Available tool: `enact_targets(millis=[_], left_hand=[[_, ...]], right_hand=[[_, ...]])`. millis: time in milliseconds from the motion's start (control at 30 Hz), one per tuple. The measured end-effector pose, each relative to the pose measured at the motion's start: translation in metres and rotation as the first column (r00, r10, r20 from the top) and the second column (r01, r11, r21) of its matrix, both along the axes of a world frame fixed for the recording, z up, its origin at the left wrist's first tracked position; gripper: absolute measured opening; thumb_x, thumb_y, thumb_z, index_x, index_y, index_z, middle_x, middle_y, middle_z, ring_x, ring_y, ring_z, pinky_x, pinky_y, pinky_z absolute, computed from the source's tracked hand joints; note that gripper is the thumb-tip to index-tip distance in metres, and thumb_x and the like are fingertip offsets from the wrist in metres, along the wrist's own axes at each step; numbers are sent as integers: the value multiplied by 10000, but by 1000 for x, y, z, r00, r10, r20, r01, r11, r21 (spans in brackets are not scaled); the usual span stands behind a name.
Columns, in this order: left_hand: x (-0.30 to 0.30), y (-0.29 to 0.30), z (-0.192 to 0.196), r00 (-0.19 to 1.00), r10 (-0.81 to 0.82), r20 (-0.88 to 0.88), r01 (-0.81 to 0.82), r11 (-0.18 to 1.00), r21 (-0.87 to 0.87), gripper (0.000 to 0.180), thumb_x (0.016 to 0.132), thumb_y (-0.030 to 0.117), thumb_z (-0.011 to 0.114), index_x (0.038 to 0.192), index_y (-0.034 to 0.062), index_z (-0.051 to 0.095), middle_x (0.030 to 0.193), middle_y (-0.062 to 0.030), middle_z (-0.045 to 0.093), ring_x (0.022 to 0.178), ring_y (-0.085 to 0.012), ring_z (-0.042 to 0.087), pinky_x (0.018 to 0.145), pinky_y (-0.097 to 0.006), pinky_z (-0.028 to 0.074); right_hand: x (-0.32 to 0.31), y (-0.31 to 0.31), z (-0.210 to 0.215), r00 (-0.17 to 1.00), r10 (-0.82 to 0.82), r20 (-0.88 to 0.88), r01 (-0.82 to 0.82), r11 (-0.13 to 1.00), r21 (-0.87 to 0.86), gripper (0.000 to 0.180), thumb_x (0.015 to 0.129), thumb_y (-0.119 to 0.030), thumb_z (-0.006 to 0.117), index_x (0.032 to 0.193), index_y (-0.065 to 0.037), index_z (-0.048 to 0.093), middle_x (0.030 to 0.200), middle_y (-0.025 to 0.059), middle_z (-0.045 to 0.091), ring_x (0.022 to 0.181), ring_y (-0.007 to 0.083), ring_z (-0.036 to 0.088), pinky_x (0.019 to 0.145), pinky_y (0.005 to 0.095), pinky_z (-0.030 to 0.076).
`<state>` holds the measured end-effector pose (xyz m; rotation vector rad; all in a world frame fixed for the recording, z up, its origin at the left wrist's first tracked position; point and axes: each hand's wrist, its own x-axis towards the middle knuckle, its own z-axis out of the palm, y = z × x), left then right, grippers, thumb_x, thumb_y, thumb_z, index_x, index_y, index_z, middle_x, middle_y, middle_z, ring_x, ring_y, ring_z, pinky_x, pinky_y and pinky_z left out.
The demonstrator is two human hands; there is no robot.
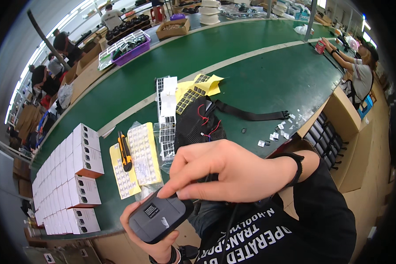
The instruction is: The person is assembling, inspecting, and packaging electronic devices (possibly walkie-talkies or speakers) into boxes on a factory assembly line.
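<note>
In my left hand is a dark grey box-shaped device with rounded corners. Its face, turned up toward me, carries a small black label and a shiny pale patch. My fingers wrap round its lower and left sides. Over the device's upper edge comes my right hand, fingers bent, with index finger and thumb close together at that edge. Whether anything small sits between those fingertips is hidden. Beyond my hands lie a sheet of white stickers, an orange and black utility knife and a black mesh pouch.
Stacked white boxes stand at the left. Yellow sheets with black stickers and a black strap lie on the green table. Small peeled pieces are scattered at right, near a carton of dark devices. A co-worker sits far right.
</note>
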<state>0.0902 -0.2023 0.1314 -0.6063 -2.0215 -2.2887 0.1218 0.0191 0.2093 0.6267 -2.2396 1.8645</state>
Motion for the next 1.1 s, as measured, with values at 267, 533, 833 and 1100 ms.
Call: enact_targets(millis=[267,533,833,1100], left_hand=[[8,7,11,1000,3,-20,-5,996,-86,991,523,533,836,1223,15,364,1088,-91,468,1005,-191,496,867,-291,408],[11,2,1,999,-32,-30,34,998,44,902,531,296,872,1210,10,351,1104,-208,528,1013,-277,551,891,-374,440],[12,9,2,995,-79,52,74,992,101,904,523,294,876,1207,21,352,1098,-211,531,1003,-276,559,865,-363,464],[13,8,0,998,-59,35,56,996,74,914,516,313,878,1207,27,353,1102,-211,531,1006,-283,558,865,-372,464]], right_hand=[[7,-13,9,978,16,-208,-11,1000,24,145,763,-12,658,891,-71,689,983,64,578,928,227,538,800,328,421],[0,-22,9,978,105,181,-92,993,-75,344,770,-29,649,1109,-16,594,757,54,606,721,175,540,675,290,458],[-4,-24,17,971,78,225,-107,987,121,415,751,-79,659,1139,11,540,735,36,615,665,146,539,623,266,458],[-5,-26,12,967,80,242,-103,991,84,400,750,-78,654,1124,12,543,725,28,623,647,135,531,617,261,454]])
